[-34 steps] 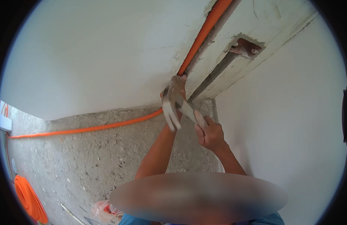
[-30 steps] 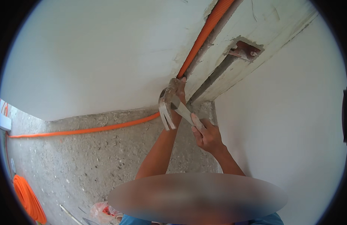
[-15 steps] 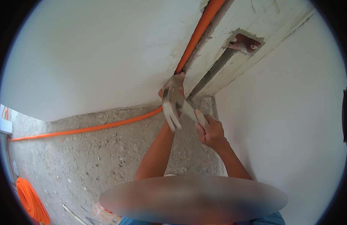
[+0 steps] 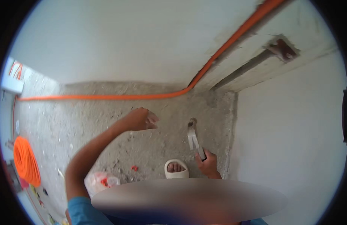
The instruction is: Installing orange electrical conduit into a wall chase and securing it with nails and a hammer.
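My right hand (image 4: 208,165) is closed round the handle of a claw hammer (image 4: 192,135), whose metal head hangs above the concrete floor. To the left, my left hand (image 4: 137,119) is held over the floor with nothing visible in it; its fingers are somewhat apart and slightly blurred. Beyond both hands lies an orange corrugated conduit (image 4: 124,97). It runs along the foot of the wall, bends upward at the corner and sits in a groove cut in the wall. Neither hand touches it.
Beside the conduit a second groove (image 4: 243,69) leads up to a reddish-brown recessed wall box (image 4: 285,50). A coil of orange conduit (image 4: 26,161) lies at far left. Near my sandalled foot (image 4: 176,168) are a plastic bag (image 4: 96,183) and a small red piece (image 4: 134,168).
My left hand has left the conduit at the wall and moved left and nearer. The hammer in my right hand has come down and back from the wall. The view has shifted.
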Demonstrator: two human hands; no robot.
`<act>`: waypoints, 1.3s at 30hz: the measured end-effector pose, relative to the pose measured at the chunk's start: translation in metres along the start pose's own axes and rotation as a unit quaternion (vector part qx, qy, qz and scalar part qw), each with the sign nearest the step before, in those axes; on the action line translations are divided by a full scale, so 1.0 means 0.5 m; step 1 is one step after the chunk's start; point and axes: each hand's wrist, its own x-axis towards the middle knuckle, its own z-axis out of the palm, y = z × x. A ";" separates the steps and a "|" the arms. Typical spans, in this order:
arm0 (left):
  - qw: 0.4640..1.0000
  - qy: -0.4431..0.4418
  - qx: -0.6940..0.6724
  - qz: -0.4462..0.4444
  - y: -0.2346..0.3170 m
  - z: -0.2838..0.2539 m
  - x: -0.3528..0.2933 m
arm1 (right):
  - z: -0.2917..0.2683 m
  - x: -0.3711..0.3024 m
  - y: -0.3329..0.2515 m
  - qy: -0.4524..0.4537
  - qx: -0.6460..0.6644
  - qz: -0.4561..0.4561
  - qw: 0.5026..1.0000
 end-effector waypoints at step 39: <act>0.739 0.622 0.054 -0.251 -0.551 0.225 -0.754 | 0.072 0.010 0.159 -0.181 -0.216 0.122 0.952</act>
